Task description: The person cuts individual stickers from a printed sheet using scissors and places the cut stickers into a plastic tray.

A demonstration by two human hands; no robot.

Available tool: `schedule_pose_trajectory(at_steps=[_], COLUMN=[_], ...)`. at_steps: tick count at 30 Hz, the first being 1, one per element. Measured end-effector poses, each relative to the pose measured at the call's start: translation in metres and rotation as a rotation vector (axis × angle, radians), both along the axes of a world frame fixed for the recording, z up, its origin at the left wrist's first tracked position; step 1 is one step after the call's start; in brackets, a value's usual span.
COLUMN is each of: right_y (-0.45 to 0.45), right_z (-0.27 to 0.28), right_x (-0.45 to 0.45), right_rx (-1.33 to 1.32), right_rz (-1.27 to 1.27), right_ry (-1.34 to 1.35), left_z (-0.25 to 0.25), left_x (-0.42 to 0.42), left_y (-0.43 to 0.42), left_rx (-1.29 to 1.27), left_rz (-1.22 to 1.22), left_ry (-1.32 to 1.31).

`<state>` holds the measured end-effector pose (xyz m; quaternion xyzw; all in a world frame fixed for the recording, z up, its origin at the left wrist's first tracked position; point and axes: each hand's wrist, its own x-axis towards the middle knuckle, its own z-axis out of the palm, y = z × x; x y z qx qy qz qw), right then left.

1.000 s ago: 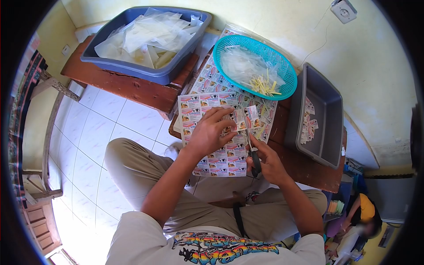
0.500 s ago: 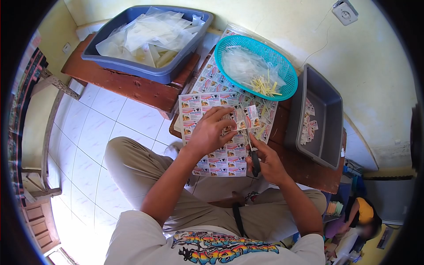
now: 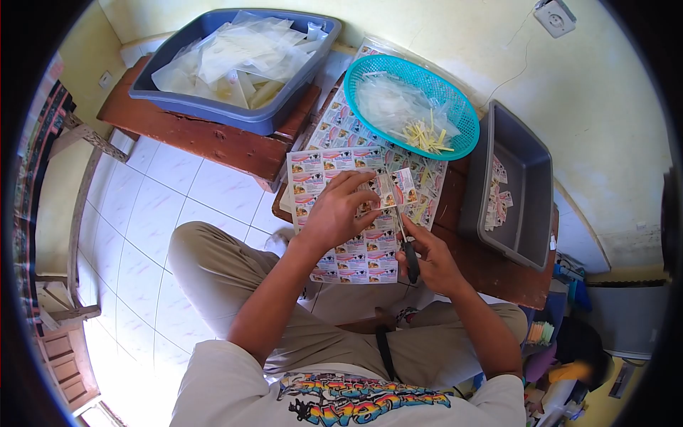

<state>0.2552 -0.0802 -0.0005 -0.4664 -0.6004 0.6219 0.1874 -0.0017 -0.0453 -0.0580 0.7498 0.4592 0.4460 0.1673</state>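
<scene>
A large sheet of printed labels (image 3: 307,186) lies over more sheets on the wooden bench. My left hand (image 3: 341,212) is over it, fingers bent and closed on a short strip of labels (image 3: 386,191). The strip's end label (image 3: 405,186) sticks out past the sheet's right edge. In my right hand (image 3: 434,260) is a pair of scissors with black handles (image 3: 412,262). Their blades (image 3: 400,220) point away from me, with the tips at the lower edge of the strip. Whether the blades touch the paper, I cannot tell.
Beyond the sheet, a turquoise basket (image 3: 469,124) holds clear plastic bags and yellow strips (image 3: 425,135). On the right, a grey tub (image 3: 532,206) contains cut labels (image 3: 498,203). A blue-grey tub (image 3: 206,107) of plastic sheets is at the back left. Another person (image 3: 580,356) is at lower right.
The strip's end label sat at a slant and now lies more in line with the strip. Both hands have barely moved. The person at lower right has leaned into a different posture.
</scene>
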Motion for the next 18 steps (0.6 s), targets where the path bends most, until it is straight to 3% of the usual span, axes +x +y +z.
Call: schedule_pose_trajectory(at_steps=[18], right_y=[-0.0012], right_z=[0.0004], right_x=[-0.0023], right_rx=[-0.027], right_rz=[-0.037], right_ry=[0.008], left_z=[-0.0011], left_x=[-0.0012], left_y=[0.0010], left_rx=[0.011], left_rz=[-0.007], left_ry=[0.016])
